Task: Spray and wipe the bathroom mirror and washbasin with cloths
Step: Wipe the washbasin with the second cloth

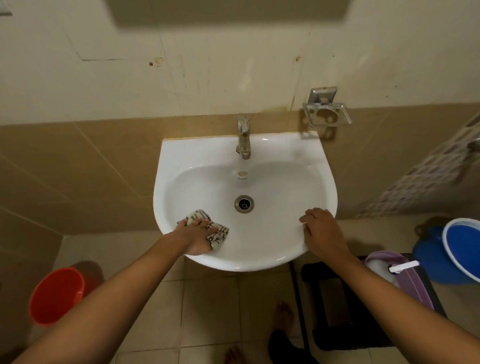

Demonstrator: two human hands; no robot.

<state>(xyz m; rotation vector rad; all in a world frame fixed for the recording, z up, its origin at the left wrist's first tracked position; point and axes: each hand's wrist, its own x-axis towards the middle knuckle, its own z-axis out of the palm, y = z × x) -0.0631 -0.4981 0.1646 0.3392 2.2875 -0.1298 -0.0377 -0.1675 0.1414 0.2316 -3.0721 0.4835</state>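
Observation:
A white washbasin point(288, 156) hangs on the tiled wall, with a metal tap point(244, 138) at its back and a drain point(244, 203) in the bowl. My left hand point(195, 236) presses a folded patterned cloth point(218, 233) against the bowl's front left slope. My right hand point(323, 228) rests on the basin's front right rim, fingers curled over the edge, holding nothing else. The mirror's lower edge point(228, 5) shows at the top. A white spray bottle point(398, 267) and a purple cloth point(408, 281) lie on a black stool at lower right.
An orange bucket point(56, 295) stands on the floor at left. A blue basin point(475, 252) and a blue mug sit at right. A metal soap holder point(327, 114) is fixed to the wall beside the tap. My bare feet point(283, 314) are under the basin.

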